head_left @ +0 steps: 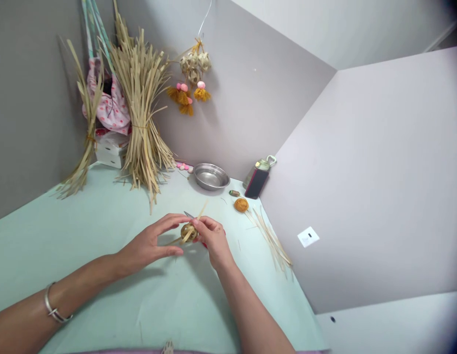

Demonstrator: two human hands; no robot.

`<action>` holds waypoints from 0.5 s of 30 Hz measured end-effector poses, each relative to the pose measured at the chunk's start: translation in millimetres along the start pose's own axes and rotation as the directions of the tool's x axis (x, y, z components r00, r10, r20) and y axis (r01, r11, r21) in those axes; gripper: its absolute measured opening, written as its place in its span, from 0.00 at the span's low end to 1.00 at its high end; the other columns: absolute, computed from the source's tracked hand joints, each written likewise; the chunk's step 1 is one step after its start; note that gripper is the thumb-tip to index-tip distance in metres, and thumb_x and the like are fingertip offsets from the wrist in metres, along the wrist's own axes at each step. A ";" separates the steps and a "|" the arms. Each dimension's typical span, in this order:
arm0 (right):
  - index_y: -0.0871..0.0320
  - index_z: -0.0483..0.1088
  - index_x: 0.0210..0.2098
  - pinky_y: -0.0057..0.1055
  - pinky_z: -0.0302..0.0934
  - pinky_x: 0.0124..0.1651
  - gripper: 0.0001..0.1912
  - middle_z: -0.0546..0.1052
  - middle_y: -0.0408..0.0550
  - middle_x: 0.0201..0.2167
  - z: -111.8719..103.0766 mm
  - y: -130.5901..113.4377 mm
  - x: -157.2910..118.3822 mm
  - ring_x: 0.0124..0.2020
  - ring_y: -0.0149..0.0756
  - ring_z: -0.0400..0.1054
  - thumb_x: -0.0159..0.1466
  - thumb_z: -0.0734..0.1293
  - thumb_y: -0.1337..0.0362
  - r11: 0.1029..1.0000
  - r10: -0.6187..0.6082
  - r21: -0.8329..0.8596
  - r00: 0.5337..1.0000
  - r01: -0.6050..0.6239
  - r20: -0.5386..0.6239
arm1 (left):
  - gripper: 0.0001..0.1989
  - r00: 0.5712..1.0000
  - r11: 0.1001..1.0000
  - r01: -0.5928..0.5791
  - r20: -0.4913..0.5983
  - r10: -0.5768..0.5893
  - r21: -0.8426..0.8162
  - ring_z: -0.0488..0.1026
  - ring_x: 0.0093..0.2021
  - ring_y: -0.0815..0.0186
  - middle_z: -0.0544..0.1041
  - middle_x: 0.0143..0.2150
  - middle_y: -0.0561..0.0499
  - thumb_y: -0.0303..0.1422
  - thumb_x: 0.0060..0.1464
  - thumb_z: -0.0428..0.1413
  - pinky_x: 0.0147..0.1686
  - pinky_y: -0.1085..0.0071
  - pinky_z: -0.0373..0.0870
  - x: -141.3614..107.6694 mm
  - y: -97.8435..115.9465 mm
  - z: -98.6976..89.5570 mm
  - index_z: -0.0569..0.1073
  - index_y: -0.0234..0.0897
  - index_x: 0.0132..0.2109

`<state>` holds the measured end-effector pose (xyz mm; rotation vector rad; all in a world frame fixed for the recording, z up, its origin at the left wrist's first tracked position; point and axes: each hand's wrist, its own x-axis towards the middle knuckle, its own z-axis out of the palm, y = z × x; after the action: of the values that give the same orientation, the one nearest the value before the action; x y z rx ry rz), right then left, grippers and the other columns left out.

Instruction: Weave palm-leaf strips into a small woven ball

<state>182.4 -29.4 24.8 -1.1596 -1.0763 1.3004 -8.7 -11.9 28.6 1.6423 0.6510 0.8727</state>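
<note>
Head view: the left hand (149, 243) reaches in beside one small woven ball (187, 233), its grip spread, thumb well below the fingers. The right hand (212, 240), bent inward, has its grip closed on that ball above the worktop (113, 309). Beyond are two strip bundles (141, 98), one steel bowl (211, 181), one phone (257, 184).

Bright, diffuse light casts soft shadows on the pale surface (47, 236) and glints in the metal bowl (211, 183); the right corners darken and blur.
</note>
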 end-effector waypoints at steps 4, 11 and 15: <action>0.58 0.75 0.27 0.26 0.61 0.29 0.15 0.75 0.43 0.24 3.0 0.2 -0.2 0.25 0.31 0.66 0.55 0.73 0.51 1.000 -0.015 -0.026 1.000 0.015 0.001 | 0.22 0.999 0.996 0.024 0.036 -0.021 -0.086 0.67 0.60 0.53 0.68 0.60 0.48 0.33 0.53 0.63 0.60 0.57 0.64 1.8 -5.9 2.6 0.74 0.49 0.55; 0.58 0.76 0.31 0.26 0.59 0.29 0.15 0.76 0.44 0.25 1.5 0.4 1.0 0.26 0.32 0.66 0.55 0.73 0.52 0.994 -0.065 -0.093 0.998 0.065 0.008 | 0.23 0.997 0.984 0.076 0.024 -0.074 -0.162 0.66 0.60 0.52 0.70 0.57 0.47 0.30 0.47 0.65 0.59 0.54 0.66 2.4 -11.5 3.4 0.74 0.46 0.51; 0.58 0.77 0.29 0.27 0.59 0.30 0.15 0.74 0.43 0.23 -0.1 3.5 2.1 0.26 0.32 0.64 0.57 0.71 0.51 0.988 -0.095 -0.121 0.995 0.092 -0.014 | 0.22 0.985 0.956 0.155 0.113 -0.130 -0.251 0.71 0.56 0.53 0.73 0.53 0.48 0.30 0.47 0.67 0.58 0.53 0.65 2.7 -14.1 1.9 0.70 0.45 0.48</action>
<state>182.0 -27.5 21.1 -1.1944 -1.1940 1.1620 -5.3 -7.4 15.2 1.3756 0.5560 0.7363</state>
